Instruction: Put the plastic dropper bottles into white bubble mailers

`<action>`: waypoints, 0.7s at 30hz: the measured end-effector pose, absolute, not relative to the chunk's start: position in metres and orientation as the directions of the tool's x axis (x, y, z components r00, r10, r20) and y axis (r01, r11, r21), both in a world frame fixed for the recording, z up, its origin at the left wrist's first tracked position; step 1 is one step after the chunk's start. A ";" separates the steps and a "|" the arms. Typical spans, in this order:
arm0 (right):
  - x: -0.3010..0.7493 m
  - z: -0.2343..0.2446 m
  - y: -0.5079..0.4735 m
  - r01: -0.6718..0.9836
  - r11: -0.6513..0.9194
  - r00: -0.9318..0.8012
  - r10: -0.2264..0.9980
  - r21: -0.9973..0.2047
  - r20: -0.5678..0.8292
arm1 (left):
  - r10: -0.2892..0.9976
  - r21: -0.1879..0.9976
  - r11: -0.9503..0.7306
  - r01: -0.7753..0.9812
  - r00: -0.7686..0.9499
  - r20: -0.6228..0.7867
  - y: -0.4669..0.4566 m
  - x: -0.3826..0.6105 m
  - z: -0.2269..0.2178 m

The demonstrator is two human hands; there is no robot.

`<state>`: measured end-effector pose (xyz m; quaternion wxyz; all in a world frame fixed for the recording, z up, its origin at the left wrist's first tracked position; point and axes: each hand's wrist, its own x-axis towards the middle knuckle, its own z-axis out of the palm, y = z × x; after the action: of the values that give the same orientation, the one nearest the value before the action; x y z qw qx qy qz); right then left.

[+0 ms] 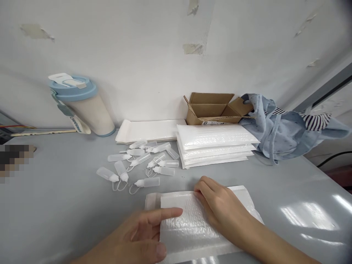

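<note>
- a white bubble mailer (187, 229) lies flat on the grey table (63, 205), near the stacked mailers (217, 138).
- the left hand (130, 236) is loosely spread at its left end, index finger extended over it.
- the right hand (221, 205) rests on it, fingers curled at the far edge; whether they pinch it, i cannot tell.

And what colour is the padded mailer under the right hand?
The padded mailer is white with a shiny, bubbled surface, seen best in the head view.
</note>
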<state>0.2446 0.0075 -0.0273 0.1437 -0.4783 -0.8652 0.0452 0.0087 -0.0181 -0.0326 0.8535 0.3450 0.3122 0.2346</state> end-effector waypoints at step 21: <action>0.231 -0.017 -0.009 0.470 0.871 -0.828 0.491 -0.142 0.270 | 0.893 0.671 0.183 0.718 0.164 -0.419 0.006 -0.011 -0.017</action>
<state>0.2314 -0.0094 -0.0174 0.1505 -0.2514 -0.9555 0.0349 -0.0106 0.0064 -0.0175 0.4288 0.6309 0.6385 0.1017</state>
